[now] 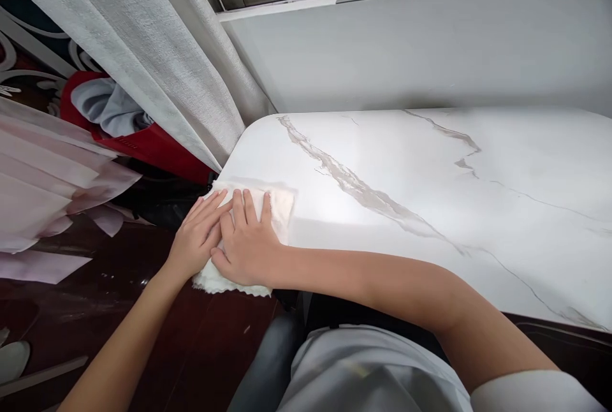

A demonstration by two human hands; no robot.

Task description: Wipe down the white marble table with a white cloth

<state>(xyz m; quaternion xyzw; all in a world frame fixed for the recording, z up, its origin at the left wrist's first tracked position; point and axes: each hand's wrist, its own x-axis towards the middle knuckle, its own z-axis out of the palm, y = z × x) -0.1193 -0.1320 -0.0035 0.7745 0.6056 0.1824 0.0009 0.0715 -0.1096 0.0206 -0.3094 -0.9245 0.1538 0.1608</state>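
A white cloth [283,209] lies spread over the near left corner of the white marble-patterned table [335,233], and its ragged lower edge hangs past the tabletop. My right hand [249,243] rests flat on the cloth with fingers spread. Beside it, my left hand [197,238] also lies on the cloth, fingers stretched out, its fingertips close to those of the right hand. Both palms face down and neither hand grips the cloth. Part of the cloth is hidden under the hands.
A pale curtain [167,36] hangs by the table's left end, and a grey-white wall [406,55] runs behind. To the left are a red container [157,147] with grey fabric in it and sheer pink fabric [43,176]. The floor [210,342] is dark red.
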